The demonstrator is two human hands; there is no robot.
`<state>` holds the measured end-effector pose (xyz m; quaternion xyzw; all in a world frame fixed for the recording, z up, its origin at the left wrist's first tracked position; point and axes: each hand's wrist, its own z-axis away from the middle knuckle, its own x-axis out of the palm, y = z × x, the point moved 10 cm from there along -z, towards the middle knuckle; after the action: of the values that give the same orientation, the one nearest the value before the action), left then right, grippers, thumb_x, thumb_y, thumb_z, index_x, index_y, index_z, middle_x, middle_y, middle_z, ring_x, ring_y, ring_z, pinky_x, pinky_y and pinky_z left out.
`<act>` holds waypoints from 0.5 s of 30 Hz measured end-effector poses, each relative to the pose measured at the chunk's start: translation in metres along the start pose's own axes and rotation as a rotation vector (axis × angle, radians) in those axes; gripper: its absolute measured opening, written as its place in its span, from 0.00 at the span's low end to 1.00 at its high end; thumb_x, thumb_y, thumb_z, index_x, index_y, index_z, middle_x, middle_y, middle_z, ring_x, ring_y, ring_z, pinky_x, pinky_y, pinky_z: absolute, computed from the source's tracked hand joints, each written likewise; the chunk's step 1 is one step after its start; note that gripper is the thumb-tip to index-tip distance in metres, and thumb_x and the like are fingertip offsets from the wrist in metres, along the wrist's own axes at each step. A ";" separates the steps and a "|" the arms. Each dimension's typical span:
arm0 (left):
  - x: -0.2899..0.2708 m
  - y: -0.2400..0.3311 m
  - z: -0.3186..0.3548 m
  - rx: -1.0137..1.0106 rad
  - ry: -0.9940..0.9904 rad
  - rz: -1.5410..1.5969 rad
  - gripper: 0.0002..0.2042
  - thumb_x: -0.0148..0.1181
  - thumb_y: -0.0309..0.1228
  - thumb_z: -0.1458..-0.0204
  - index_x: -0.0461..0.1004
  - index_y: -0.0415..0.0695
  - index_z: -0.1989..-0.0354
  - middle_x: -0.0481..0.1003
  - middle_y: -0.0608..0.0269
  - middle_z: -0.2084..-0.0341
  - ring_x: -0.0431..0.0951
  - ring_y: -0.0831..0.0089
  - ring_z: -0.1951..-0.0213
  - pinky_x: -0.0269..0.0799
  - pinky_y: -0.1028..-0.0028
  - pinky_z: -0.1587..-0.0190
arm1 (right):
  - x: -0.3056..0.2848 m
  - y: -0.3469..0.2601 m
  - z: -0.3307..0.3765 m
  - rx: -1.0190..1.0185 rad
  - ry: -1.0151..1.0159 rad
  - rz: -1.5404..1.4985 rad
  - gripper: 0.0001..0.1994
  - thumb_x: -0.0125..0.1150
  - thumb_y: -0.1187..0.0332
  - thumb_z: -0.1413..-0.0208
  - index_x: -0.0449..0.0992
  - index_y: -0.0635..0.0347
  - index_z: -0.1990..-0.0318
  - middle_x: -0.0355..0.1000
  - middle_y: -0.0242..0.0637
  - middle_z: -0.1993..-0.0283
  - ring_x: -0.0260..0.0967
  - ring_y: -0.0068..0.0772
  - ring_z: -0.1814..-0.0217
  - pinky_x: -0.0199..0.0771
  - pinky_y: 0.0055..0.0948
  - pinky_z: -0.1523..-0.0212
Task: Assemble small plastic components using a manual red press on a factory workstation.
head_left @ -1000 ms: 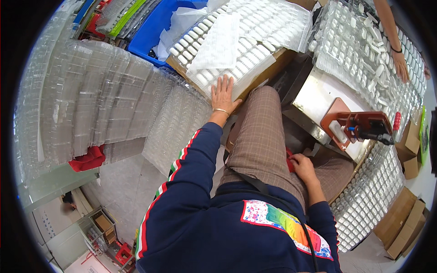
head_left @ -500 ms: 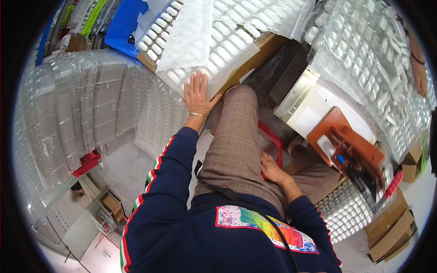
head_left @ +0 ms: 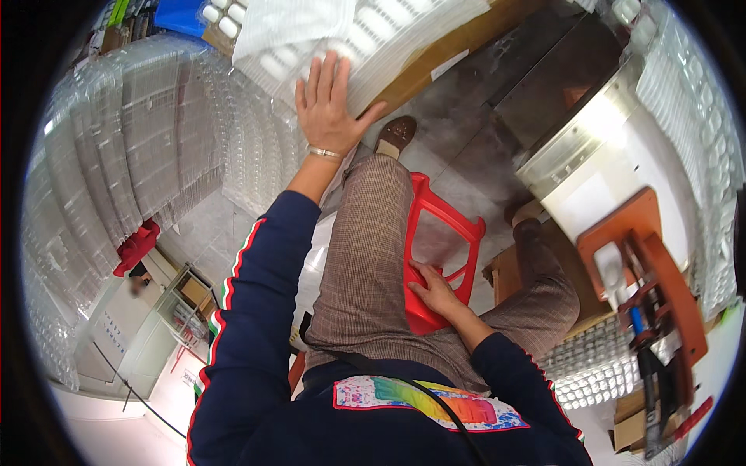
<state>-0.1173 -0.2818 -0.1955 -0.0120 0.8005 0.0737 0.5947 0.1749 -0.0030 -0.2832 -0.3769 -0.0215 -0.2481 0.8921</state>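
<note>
My left hand point(head_left: 326, 116) lies flat with its fingers spread on a white foam sheet point(head_left: 284, 31) at the top. Beside and under the sheet show rows of white, rounded oval pieces point(head_left: 377, 27), set on a cardboard box point(head_left: 447, 54). My right hand point(head_left: 439, 293) is down between my legs, its fingers closed over the near part of a red plastic stool point(head_left: 426, 317). The stool's seat is partly hidden by my thigh and hand.
Stacked clear plastic trays point(head_left: 140, 140) stand at the left. On the right, an orange-brown press point(head_left: 622, 221) with a black lever sits on a white worktop point(head_left: 660, 167). More clear trays point(head_left: 590, 365) lie low at the right, near cardboard boxes point(head_left: 629, 419).
My view has shifted back and closer to the floor area, showing more of the red stool and my shoe. The left hand stays on the foam sheet; the right hand now grips the stool in plain sight.
</note>
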 end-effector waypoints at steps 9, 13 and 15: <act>0.005 0.011 -0.009 -0.147 -0.358 -0.003 0.50 0.66 0.54 0.56 0.47 0.47 0.28 0.49 0.57 0.29 0.46 0.57 0.28 0.43 0.50 0.30 | 0.024 0.042 -0.012 -0.005 0.209 0.047 0.18 0.58 0.66 0.41 0.72 0.59 0.43 0.74 0.51 0.47 0.74 0.49 0.50 0.73 0.38 0.48; 0.004 -0.007 0.000 -0.060 -0.332 -0.054 0.48 0.66 0.53 0.55 0.47 0.46 0.29 0.49 0.56 0.29 0.46 0.56 0.28 0.44 0.52 0.30 | 0.028 0.007 0.020 -0.069 0.333 0.243 0.17 0.59 0.67 0.42 0.74 0.62 0.46 0.76 0.47 0.52 0.75 0.46 0.53 0.74 0.37 0.52; -0.004 -0.009 -0.002 0.007 -0.230 0.087 0.48 0.66 0.53 0.55 0.47 0.46 0.28 0.48 0.56 0.29 0.46 0.57 0.28 0.44 0.53 0.30 | 0.021 0.003 0.031 -0.066 0.381 0.271 0.16 0.58 0.68 0.41 0.74 0.61 0.46 0.76 0.45 0.53 0.75 0.40 0.54 0.74 0.34 0.52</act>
<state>-0.1170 -0.2916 -0.1923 0.0332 0.7270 0.0972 0.6790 0.1994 0.0110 -0.2578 -0.3516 0.2061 -0.1932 0.8925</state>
